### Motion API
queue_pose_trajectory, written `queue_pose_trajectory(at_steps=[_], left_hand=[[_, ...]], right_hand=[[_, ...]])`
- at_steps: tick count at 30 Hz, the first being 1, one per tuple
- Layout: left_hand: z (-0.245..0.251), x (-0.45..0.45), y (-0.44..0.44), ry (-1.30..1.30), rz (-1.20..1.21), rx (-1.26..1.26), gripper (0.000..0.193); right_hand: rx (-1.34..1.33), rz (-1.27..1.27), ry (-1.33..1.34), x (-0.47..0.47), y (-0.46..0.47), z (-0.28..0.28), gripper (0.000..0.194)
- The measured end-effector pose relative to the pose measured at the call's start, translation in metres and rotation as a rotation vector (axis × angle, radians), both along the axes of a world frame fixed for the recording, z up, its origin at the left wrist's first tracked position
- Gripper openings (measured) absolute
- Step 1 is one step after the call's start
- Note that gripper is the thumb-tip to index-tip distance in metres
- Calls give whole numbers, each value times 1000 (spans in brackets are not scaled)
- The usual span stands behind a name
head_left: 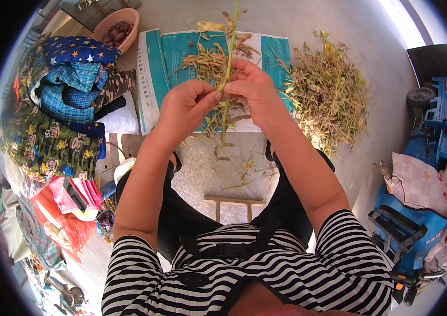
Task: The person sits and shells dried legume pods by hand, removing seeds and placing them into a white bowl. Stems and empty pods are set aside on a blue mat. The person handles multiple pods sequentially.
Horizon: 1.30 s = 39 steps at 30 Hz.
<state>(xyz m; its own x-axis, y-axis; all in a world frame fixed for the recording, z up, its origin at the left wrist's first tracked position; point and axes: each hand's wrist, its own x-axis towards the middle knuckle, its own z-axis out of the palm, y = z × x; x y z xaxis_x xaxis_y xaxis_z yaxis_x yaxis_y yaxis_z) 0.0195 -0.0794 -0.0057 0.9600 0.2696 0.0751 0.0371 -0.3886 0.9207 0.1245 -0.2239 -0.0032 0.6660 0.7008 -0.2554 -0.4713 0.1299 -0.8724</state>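
A long green plant stalk [231, 47] with dry brown pods stands between my hands in the head view. My right hand [253, 89] is closed around it, thumb and fingers at its middle. My left hand [194, 100] pinches a pod or leaf at the stalk, its fingertips close to those of my right hand. Below them, a teal and white woven sack [154, 79] lies flat on the floor, bearing writing. Loose tan pods [203, 63] are heaped on it, partly hidden by my hands. To the right is a large pile of dried, pod-bearing plants [328, 94].
A pink basin [133, 29] of dark red bulbs or tubers stands at the upper left. Folded cloths [61, 138] and a red plastic bag [69, 225] are at the left. A blue vehicle [417, 225] stands at the right. Plant scraps lie on the floor before a wooden stool [233, 200].
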Motion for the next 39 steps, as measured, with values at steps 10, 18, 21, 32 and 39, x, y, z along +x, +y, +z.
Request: queue_pose_trajectory(at_steps=[10, 18, 21, 32, 39], left_hand=[[10, -2, 0, -30, -80, 112, 10], [13, -3, 0, -70, -122, 189, 9], [12, -3, 0, -83, -130, 190, 8], [-1, 1, -6, -54, -143, -202, 10], [2, 6, -5, 270, -61, -861, 16]], right_hand=[[-53, 16, 87, 3, -3, -5, 45], [-54, 60, 52, 4, -3, -3, 45], [-54, 35, 64, 3, -2, -3, 46], [-21, -31, 141, 1, 1, -3, 39], [4, 3, 129, 9, -1, 3, 39]])
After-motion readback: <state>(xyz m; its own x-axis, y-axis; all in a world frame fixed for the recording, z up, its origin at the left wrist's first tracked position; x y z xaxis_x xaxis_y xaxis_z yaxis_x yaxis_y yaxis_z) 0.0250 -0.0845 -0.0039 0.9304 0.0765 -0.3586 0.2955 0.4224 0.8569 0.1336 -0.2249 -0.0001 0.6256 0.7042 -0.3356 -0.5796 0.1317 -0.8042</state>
